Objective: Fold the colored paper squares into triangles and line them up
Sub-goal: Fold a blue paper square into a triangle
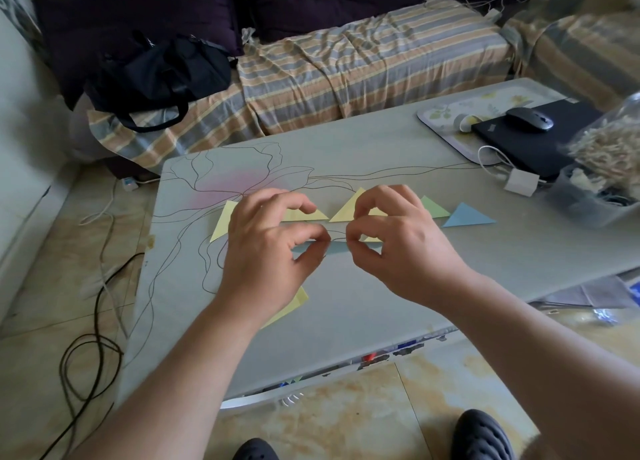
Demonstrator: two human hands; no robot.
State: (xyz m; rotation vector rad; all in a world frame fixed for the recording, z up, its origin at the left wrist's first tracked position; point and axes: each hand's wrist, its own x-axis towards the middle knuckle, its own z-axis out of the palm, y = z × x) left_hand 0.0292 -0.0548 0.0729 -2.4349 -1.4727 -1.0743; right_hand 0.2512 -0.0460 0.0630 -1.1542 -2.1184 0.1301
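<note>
Head view: both hands pinch a blue paper (337, 248) just above the table (381, 286) — left hand (266, 251) at its nine o'clock end, right hand (391, 241) at three, long axis running between them. Finished triangles (467, 216) line up toward twelve o'clock; a yellow sheet (294, 303) lies at six. No writing is readable.

Your two forearms are bare from the bottom edge of the view up to the wrists, with no sleeve showing on either. Your left hand (266, 248) and right hand (391, 241) are bare too: no gloves, rings, watch or wristband show. Below the table (346, 307), you wear dark, rounded clog-style shoes, the left shoe (254, 450) partly cut off by the frame, the right shoe (481, 437) dotted with small holes on top.
</note>
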